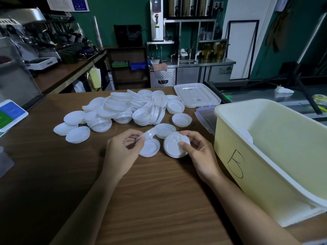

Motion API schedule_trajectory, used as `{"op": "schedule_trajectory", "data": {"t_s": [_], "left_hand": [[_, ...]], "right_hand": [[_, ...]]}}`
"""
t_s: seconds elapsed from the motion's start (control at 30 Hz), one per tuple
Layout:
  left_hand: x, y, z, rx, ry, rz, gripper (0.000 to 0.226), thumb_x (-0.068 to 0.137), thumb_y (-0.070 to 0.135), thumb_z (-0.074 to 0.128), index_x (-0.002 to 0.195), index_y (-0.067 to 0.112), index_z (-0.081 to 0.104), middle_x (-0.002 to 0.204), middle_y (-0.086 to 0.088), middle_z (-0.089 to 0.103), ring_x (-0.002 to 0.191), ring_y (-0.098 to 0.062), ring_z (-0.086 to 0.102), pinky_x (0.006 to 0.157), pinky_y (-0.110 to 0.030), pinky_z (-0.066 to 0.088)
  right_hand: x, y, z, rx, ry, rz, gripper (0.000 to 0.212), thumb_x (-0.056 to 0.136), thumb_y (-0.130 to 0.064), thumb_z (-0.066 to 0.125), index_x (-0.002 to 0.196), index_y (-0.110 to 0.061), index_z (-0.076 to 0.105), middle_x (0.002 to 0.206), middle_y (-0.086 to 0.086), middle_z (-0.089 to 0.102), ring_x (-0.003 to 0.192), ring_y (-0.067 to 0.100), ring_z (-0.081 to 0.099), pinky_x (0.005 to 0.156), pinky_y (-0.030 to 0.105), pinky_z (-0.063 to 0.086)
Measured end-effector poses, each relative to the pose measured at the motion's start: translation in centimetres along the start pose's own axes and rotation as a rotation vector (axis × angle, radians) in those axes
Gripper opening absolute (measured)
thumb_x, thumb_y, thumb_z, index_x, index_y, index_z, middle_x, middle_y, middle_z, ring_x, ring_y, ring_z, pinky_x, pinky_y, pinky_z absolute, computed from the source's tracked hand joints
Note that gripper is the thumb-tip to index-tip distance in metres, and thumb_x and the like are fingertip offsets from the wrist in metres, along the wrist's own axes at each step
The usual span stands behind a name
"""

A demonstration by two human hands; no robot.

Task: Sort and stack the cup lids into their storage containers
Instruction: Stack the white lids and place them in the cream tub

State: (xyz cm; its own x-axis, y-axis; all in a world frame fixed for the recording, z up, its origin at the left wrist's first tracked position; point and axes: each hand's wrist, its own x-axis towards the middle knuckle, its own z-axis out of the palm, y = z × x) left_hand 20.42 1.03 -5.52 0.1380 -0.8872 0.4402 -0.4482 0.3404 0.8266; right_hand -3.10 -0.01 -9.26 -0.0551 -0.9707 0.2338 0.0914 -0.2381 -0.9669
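Note:
A heap of white cup lids [127, 110] covers the middle of the brown table. My left hand [122, 152] pinches a tilted lid [148, 134] by its rim, above a flat lid [150, 147] lying on the table. My right hand [198, 152] holds a small stack of lids [174, 146], thumb on top and fingers curled round the far edge. Another lid [164, 129] lies just behind both hands. To the right stands a pale yellow bin [247, 165] marked with a handwritten B, a few lids [246, 135] dimly visible inside.
A white container cover [196, 94] lies behind the heap, a clear lidded box [207, 119] sits against the bin's left side. A single lid [181, 119] lies apart to the right of the heap. A blue and green card [10, 114] lies at the left edge.

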Motion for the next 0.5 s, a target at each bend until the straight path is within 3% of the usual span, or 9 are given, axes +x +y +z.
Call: {"op": "schedule_trajectory", "data": {"t_s": [0.13, 0.27, 0.4, 0.5], "left_hand": [[0.5, 0.3, -0.1, -0.324, -0.001, -0.106, 0.011, 0.095, 0.004, 0.070, 0.100, 0.013, 0.073, 0.086, 0.002, 0.076, 0.083, -0.012, 0.073, 0.075, -0.024, 0.060], [0.5, 0.6, 0.1, -0.561, -0.168, -0.296, 0.013, 0.098, 0.002, 0.062, 0.102, 0.008, 0.073, 0.090, -0.004, 0.078, 0.082, -0.015, 0.074, 0.068, -0.025, 0.060], [-0.2, 0.2, 1.5, -0.491, -0.249, -0.305, 0.014, 0.099, 0.006, 0.063, 0.104, 0.011, 0.076, 0.097, -0.006, 0.080, 0.085, -0.018, 0.074, 0.072, -0.028, 0.063], [-0.3, -0.2, 2.1, -0.460, -0.229, -0.273, 0.016, 0.100, 0.010, 0.064, 0.110, 0.010, 0.076, 0.104, -0.006, 0.080, 0.095, -0.018, 0.075, 0.075, -0.030, 0.062]], "right_hand": [[0.0, 0.0, 0.0, 0.007, -0.003, -0.014, 0.025, 0.096, -0.003, 0.070, 0.116, -0.017, 0.073, 0.112, 0.000, 0.077, 0.106, 0.015, 0.071, 0.088, 0.023, 0.053], [0.0, -0.1, 0.2, -0.013, 0.006, -0.005, 0.022, 0.098, -0.006, 0.068, 0.117, -0.016, 0.073, 0.117, -0.001, 0.077, 0.113, 0.018, 0.070, 0.095, 0.029, 0.052], [-0.2, -0.5, 0.6, 0.053, -0.021, 0.058, 0.022, 0.094, -0.027, 0.067, 0.111, -0.017, 0.076, 0.118, 0.001, 0.076, 0.120, 0.023, 0.067, 0.107, 0.043, 0.048], [-0.4, -0.9, 0.7, 0.057, -0.063, 0.060, 0.019, 0.096, -0.023, 0.074, 0.111, -0.012, 0.075, 0.116, 0.004, 0.076, 0.117, 0.018, 0.068, 0.105, 0.035, 0.048]]}}
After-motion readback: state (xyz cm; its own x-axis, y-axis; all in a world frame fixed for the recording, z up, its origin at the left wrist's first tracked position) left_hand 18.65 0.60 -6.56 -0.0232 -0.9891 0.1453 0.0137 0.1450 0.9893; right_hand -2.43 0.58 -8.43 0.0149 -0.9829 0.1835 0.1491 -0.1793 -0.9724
